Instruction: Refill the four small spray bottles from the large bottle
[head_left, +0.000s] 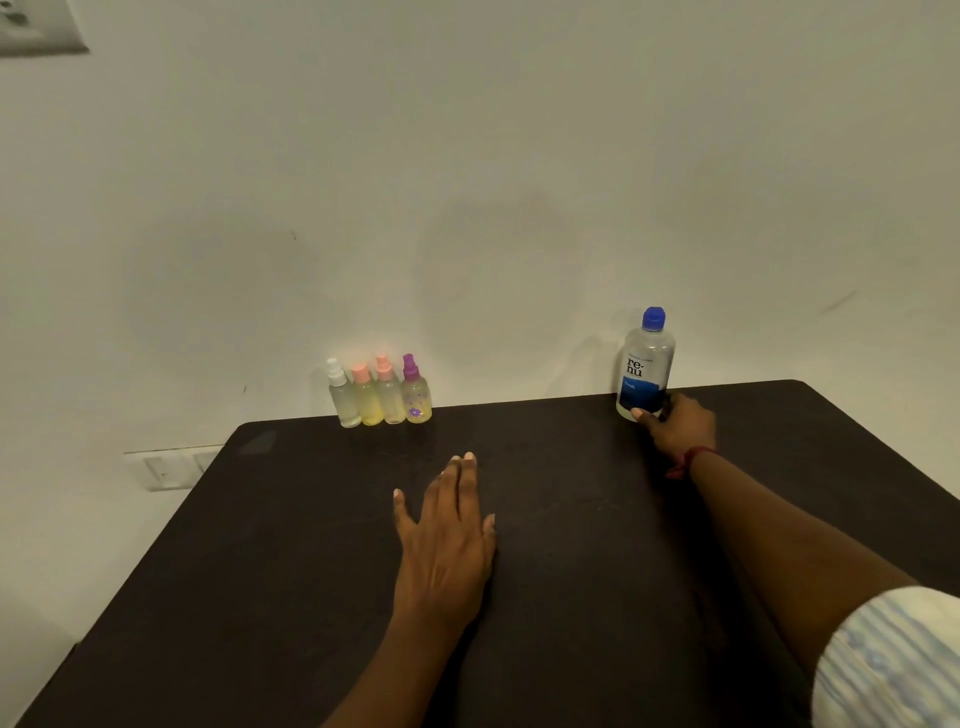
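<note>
Four small spray bottles stand in a row at the far edge of the dark table (571, 571), against the wall: one with a white cap (343, 397), two with pink caps (368, 397) (389, 394), one with a purple cap and flower print (415, 395). The large clear bottle (645, 364), with a blue cap and blue label, stands upright at the far right. My right hand (675, 426) grips its base. My left hand (447, 535) lies flat on the table with straight fingers, a little in front of the small bottles.
A pale wall rises directly behind the table's far edge. White wall switches (171, 467) sit low on the wall past the table's left corner. A red thread band circles my right wrist (691, 460).
</note>
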